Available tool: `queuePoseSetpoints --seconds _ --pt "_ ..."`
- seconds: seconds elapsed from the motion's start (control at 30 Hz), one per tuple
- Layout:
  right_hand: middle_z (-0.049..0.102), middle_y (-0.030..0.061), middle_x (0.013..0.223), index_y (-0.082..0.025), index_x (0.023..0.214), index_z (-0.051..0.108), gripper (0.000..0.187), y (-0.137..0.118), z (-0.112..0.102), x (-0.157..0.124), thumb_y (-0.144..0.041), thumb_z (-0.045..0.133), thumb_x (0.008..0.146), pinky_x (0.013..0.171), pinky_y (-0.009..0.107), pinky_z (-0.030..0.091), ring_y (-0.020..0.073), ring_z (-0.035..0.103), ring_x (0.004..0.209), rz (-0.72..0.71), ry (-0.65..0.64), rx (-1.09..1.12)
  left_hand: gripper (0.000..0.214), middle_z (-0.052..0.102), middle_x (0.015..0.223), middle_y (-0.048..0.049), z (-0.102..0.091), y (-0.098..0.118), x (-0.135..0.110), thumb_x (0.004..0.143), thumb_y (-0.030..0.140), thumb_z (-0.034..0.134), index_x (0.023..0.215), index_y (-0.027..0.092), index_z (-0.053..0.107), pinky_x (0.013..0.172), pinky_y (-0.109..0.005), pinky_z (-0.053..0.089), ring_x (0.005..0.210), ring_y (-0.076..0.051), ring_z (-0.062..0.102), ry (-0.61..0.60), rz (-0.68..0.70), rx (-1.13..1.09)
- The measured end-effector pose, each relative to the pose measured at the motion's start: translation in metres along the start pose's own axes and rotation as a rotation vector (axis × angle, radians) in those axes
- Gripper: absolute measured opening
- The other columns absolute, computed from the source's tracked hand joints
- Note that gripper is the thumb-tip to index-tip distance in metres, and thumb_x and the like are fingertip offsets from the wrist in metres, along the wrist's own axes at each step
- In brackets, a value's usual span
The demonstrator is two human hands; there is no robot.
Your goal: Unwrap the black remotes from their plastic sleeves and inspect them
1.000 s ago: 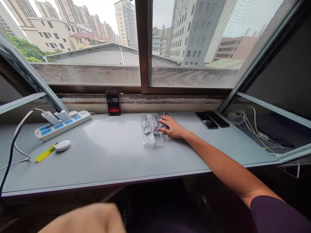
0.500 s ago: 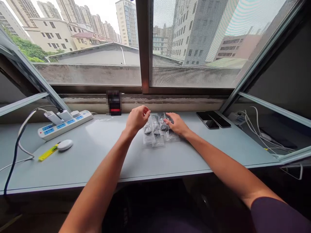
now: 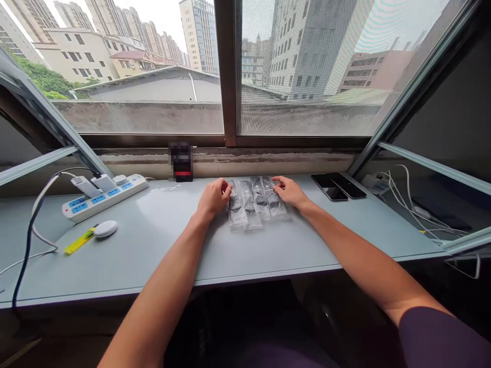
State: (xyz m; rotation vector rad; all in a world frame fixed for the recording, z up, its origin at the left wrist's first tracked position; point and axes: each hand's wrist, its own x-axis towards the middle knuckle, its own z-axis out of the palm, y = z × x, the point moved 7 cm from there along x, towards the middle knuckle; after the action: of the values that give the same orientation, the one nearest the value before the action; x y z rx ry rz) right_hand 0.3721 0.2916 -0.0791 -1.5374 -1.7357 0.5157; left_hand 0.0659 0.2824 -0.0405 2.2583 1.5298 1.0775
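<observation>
No legible text on plastic packets (image 3: pixel 257 203)

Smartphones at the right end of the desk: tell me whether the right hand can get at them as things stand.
Likely yes. The right hand rests on the clear plastic packets, and nothing stands between it and the two smartphones just to its right.

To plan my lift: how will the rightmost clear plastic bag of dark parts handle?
The clear plastic bag by the right hand will probably be floppy, since its film lies flat and creased. It may slide easily on the smooth grey desktop, and could drag its neighbour, lying edge to edge. The dark lumps inside likely make it sag unevenly.
</observation>
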Motion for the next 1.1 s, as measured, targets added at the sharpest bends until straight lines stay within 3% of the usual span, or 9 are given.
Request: queuePoseSetpoints --seconds 0.2,0.3,0.47,0.6,0.7,0.8,0.9,1.0,1.1 --pt "0.066 0.002 0.084 -0.022 0.124 0.074 0.043 0.004 -0.031 -0.001 -0.054 0.069 0.096 0.076 0.038 0.057 0.0218 0.062 0.074 0.037 0.253 0.209 0.019 0.077 0.088 -0.0068 -0.002 0.002 -0.003 0.102 0.029 0.067 0.085 0.026 0.06 0.081 -0.037 0.049 0.082 -0.025 0.068 0.009 -0.037 -0.089" --pt "0.066 0.0014 0.09 -0.022 0.131 0.069 0.053 -0.007 -0.036 -0.006 -0.059 0.071 0.093 0.072 0.036 0.057 0.0196 0.06 0.073 0.032 0.309 0.353 0.008 0.08 0.089 -0.0055 -0.003 0.005 -0.003 0.103 0.032 0.069 0.102 0.025 0.069 0.084 -0.036 0.051 0.086 -0.026 0.073 0.009 -0.096 -0.243" --pt "0.064 -0.0007 0.093 -0.026 0.141 0.065 0.064 -0.051 -0.003 -0.023 -0.058 0.08 0.088 0.062 0.029 0.051 0.017 0.058 0.074 -0.079 -0.007 0.579 0.049 0.084 0.104 -0.0107 0.001 0.002 -0.003 0.101 0.052 0.075 0.135 0.019 0.067 0.075 -0.031 0.052 0.084 -0.023 0.074 -0.009 -0.256 -0.628" --pt "0.067 -0.0006 0.094 -0.025 0.14 0.069 0.062 -0.078 0.02 -0.041 -0.051 0.088 0.087 0.063 0.026 0.05 0.0153 0.06 0.076 -0.119 -0.223 0.645 0.053 0.079 0.099 -0.0121 0.012 0.001 -0.004 0.092 0.057 0.086 0.119 0.013 0.075 0.049 -0.024 0.036 0.064 -0.014 0.065 -0.132 -0.356 -0.947" --pt "0.075 0.0032 0.108 -0.027 0.138 0.069 0.061 -0.081 0.031 -0.049 -0.052 0.089 0.087 0.06 0.025 0.053 0.0167 0.067 0.081 0.0 -0.351 0.733 0.038 0.073 0.084 -0.0064 0.012 0.002 -0.005 0.087 0.044 0.093 0.102 0.013 0.078 0.052 -0.021 0.045 0.065 -0.013 0.066 -0.138 -0.382 -1.064" --pt "0.08 0.0111 0.124 -0.025 0.137 0.068 0.059 -0.084 0.04 -0.058 -0.062 0.083 0.093 0.062 0.031 0.062 0.0252 0.079 0.092 0.143 -0.572 0.852 0.031 0.072 0.078 -0.0039 0.012 -0.002 -0.005 0.087 0.037 0.095 0.096 0.014 0.076 0.065 -0.023 0.058 0.066 -0.012 0.068 -0.073 -0.447 -1.148" --pt "0.083 0.0159 0.119 -0.02 0.126 0.072 0.058 -0.088 0.046 -0.069 -0.064 0.085 0.092 0.051 0.031 0.061 0.0274 0.081 0.082 0.225 -0.792 0.905 0.031 0.074 0.08 -0.004 0.011 -0.009 -0.005 0.085 0.036 0.096 0.095 0.014 0.076 0.07 -0.024 0.06 0.068 -0.012 0.07 -0.002 -0.499 -1.186" --pt "0.084 0.0136 0.107 -0.017 0.106 0.073 0.044 -0.086 0.046 -0.07 -0.051 0.094 0.088 0.043 0.026 0.057 0.02 0.076 0.067 0.238 -0.81 0.913 0.039 0.079 0.089 -0.0054 0.008 -0.016 -0.004 0.078 0.045 0.1 0.094 0.016 0.078 0.062 -0.023 0.053 0.075 -0.015 0.074 0.04 -0.481 -1.126" --pt "0.084 0.0124 0.101 -0.017 0.105 0.071 0.039 -0.084 0.049 -0.069 -0.045 0.094 0.09 0.045 0.024 0.06 0.019 0.077 0.066 0.255 -0.828 0.941 0.052 0.082 0.095 -0.0083 0.005 -0.021 -0.002 0.071 0.06 0.101 0.094 0.018 0.081 0.066 -0.025 0.052 0.088 -0.022 0.079 0.069 -0.43 -1.017"
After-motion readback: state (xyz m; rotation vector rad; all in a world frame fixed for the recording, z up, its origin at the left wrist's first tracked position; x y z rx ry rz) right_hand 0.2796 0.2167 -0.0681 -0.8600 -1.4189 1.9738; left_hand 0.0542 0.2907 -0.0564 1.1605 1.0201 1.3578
